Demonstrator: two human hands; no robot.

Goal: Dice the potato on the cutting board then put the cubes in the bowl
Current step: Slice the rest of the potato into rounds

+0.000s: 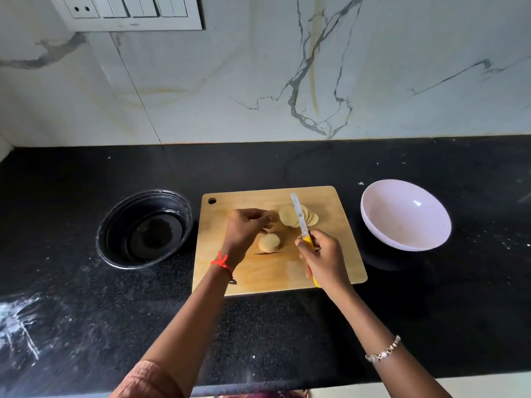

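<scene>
Cutting board (330,268) sits mid-counter. Potato slices (287,216) are fanned near its far edge. A small stack (268,242) at board centre is probably set apart for dicing first. Right hand (324,259) grips the yellow-handled knife (299,218), blade across the fan. Left hand (247,228) has fingers curled beside the stack; cannot tell if they pinch a slice. White bowl (402,219) waits off the board's right edge, without cubes.

One wide-angle camera, worn on the person's head, looked forward and steeply down from close above the black counter (287,326), the board (258,271) near mid-frame, a marble wall (230,81) filling the top, edges bowed by the lens.
</scene>
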